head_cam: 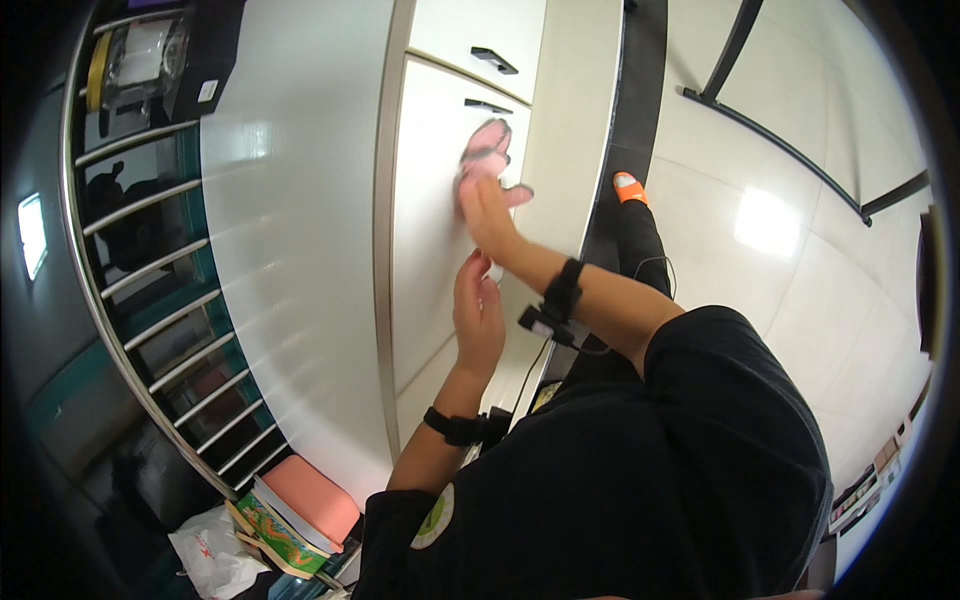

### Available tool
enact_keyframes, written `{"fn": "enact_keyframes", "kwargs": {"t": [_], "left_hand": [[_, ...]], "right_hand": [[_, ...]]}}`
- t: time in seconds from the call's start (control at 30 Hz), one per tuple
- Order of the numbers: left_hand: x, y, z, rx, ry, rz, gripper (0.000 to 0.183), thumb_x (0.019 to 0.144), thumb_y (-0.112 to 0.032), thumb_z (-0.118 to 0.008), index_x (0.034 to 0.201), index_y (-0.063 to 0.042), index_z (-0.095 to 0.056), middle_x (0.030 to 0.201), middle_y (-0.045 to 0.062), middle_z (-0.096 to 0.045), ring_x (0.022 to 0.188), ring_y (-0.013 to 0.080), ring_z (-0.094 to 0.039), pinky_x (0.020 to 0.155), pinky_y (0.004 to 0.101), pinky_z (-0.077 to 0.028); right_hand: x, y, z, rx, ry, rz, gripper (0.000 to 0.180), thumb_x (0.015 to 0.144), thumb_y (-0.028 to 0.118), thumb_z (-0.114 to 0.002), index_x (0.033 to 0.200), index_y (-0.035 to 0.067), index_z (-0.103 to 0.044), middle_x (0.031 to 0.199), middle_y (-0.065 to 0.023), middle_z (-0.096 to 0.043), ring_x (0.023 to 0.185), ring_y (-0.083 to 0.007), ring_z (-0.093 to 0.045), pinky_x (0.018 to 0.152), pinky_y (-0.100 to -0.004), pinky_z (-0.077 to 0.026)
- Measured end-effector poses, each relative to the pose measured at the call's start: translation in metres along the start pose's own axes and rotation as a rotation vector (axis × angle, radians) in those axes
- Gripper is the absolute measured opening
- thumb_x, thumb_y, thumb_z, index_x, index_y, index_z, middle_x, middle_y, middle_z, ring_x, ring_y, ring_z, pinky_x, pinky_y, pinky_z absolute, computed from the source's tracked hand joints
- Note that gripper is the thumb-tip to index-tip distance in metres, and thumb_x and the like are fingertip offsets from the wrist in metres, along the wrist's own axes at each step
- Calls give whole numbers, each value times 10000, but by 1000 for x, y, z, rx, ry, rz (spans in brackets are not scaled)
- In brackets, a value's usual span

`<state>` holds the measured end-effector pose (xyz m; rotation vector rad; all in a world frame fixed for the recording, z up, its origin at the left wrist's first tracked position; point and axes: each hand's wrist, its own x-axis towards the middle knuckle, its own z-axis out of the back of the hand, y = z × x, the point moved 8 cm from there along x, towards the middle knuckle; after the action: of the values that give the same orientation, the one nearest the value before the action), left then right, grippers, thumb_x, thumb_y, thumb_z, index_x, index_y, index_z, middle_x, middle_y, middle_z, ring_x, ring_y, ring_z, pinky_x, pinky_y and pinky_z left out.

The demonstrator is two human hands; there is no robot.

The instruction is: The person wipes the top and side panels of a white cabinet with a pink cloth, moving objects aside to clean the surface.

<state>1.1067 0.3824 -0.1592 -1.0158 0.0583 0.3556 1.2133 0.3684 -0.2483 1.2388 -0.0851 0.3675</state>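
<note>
A soft-looking pink item with dark edging [491,154], blurred by motion, is in front of a white drawer or cabinet front [431,225]. What it is exactly cannot be told. The fingers of my right hand [489,217] meet its lower end and appear to grip it; blur hides the fingertips. Just below, my left hand [480,319] is raised with its fingers close together and the thumb a little apart. I see nothing clearly held in it. Its fingertips are near the heel of my right hand. Both wrists wear black straps with small devices and cables.
Black handles [495,60] are on the white fronts. Left of these runs a white surface [300,225], bordered by a metal rail [97,300]. A clear jar [139,64], a pink container [311,499] and a white plastic bag [214,551] are beyond. A black metal stand [780,146] is at right.
</note>
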Motion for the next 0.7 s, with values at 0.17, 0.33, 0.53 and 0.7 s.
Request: {"fn": "enact_keyframes", "kwargs": {"t": [0.17, 0.33, 0.53, 0.7], "left_hand": [[-63, -19, 48, 81, -98, -66, 333, 1036, -201, -365, 1211, 29, -531, 1312, 181, -505, 1123, 230, -549, 954, 342, -448], [-101, -30, 63, 199, -79, -143, 371, 1028, -275, -375, 1191, 18, -533, 1321, 231, -490, 1121, 260, -553, 928, 357, -464], [-113, -59, 71, 266, -112, -306, 444, 1028, -340, -360, 1219, 37, -496, 1329, 246, -463, 1157, 294, -528, 927, 375, -465], [-132, -65, 92, 292, -205, -465, 509, 1028, -392, -343, 1275, 46, -421, 1323, 264, -437, 1225, 330, -474, 949, 406, -463]], "right_hand": [[-6, 96, 54, 247, 96, 419, 191, 880, 157, -504, 1003, 67, -619, 1036, -197, -566, 997, -419, -493, 945, -546, -338], [75, 92, 62, 61, -117, 475, 177, 828, 157, -479, 846, 58, -625, 900, -194, -597, 924, -412, -524, 855, -516, -369], [55, 62, 45, 377, -554, 37, 214, 870, 182, -500, 941, 0, -589, 905, -221, -591, 876, -406, -530, 836, -502, -381], [-62, 150, -18, -126, -139, 355, 130, 736, 135, -569, 810, 41, -620, 774, -149, -575, 740, -352, -550, 724, -561, -419]]}}
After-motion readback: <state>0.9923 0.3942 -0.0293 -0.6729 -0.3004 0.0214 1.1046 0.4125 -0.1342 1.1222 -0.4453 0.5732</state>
